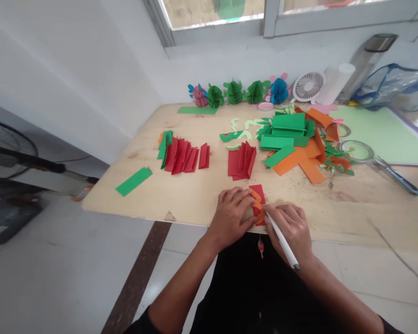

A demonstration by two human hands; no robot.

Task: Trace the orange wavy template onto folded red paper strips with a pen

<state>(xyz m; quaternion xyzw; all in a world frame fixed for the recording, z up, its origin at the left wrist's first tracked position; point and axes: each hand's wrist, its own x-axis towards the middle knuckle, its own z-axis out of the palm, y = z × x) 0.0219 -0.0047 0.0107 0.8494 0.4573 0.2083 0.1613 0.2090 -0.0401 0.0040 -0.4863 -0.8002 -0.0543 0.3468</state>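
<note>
You can read no text, brand, number or sign anywhere here. The white pen at the front edge of your counter shows no mark you could make out along its barrel. On the utility knife, toward the counter's right end, any print is too small and soft to read. The small white fan by the back edge gives you no legible lettering either. Down on the floor, left of the counter, a dark object bears a pale, label-like patch, too blurred for you to read.
</note>
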